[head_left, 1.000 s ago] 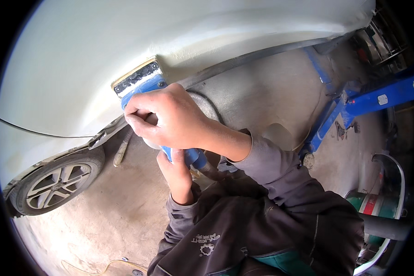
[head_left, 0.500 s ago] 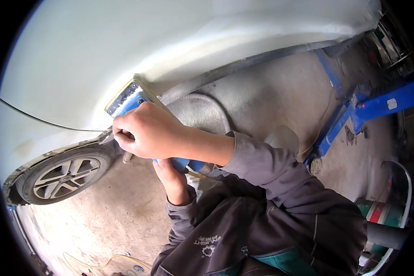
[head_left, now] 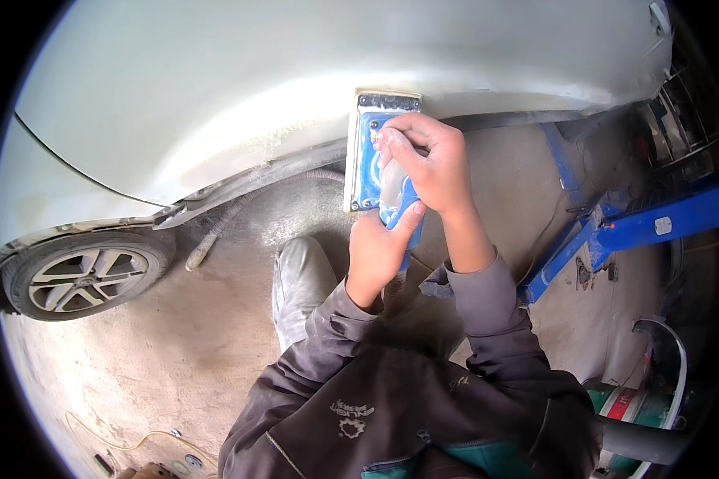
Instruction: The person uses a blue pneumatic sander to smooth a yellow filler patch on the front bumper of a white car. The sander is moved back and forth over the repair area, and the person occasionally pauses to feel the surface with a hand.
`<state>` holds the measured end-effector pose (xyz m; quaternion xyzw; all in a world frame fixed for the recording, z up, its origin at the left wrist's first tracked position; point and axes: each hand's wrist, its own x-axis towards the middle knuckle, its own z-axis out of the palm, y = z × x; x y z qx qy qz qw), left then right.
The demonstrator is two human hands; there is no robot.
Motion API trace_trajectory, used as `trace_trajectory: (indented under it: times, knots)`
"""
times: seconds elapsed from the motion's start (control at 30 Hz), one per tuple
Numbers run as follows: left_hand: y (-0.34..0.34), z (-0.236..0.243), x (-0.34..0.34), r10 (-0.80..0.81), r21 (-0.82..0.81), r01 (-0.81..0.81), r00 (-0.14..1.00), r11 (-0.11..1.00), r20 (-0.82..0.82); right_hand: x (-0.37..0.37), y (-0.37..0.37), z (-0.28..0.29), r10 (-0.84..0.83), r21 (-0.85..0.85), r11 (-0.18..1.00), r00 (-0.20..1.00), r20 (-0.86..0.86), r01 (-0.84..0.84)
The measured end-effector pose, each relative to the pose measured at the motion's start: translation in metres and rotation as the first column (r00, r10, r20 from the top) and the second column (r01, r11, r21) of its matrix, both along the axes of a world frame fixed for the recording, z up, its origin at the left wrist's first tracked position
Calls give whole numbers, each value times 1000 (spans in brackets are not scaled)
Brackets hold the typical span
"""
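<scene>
A blue rectangular power sander (head_left: pixel 366 164) with a dark front strip lies against the pale, patchy car body panel (head_left: pixel 216 64), just above its lower sill. My right hand (head_left: pixel 428 164) is closed over the upper part of the sander, fingertips near its head. Below it, my left hand (head_left: pixel 379 251) grips the sander's rear handle, thumb pointing up along it. The underside of the sander and its contact with the panel are hidden. A ribbed hose (head_left: pixel 252 193) runs low under the sill, left of my hands.
A car wheel (head_left: pixel 84 281) is at the left. A blue metal jack or lift (head_left: pixel 655 219) stands on the concrete floor (head_left: pixel 160 367) at the right. A green cylinder with a red band (head_left: pixel 615 407) sits at lower right. A thin yellow hose (head_left: pixel 136 447) lies at lower left.
The sander and both hands have moved rightward along the panel, and the sander is now more upright in view. My grey trouser leg has come into view below the sill.
</scene>
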<state>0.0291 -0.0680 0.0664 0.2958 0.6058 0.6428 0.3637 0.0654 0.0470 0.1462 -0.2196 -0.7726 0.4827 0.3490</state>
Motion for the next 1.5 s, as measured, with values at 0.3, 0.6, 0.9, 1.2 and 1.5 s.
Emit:
trace_trajectory:
  times: [0.3, 0.6, 0.9, 1.2, 1.5]
  knots:
    - [-52, -2, -38, 164, 11, -164, 986, 986, 38, -57, -53, 1, 171, -23, 985, 985, -5, -171]
    - [-120, -55, -76, 328, 209, -356, 932, 911, 155, -137, -123, -17, 333, 360, 880, 943, -1, -311]
    - [-107, -40, -68, 271, 156, -292, 952, 944, 143, -122, -102, -17, 309, 312, 907, 950, -36, -283]
    - [-23, 2, -7, 45, 28, -49, 990, 998, 131, -34, -14, -5, 97, 230, 970, 992, -86, -75]
    - [78, 14, 52, -135, 72, 126, 983, 989, 128, 60, 76, 4, -103, 1, 995, 994, -29, 103]
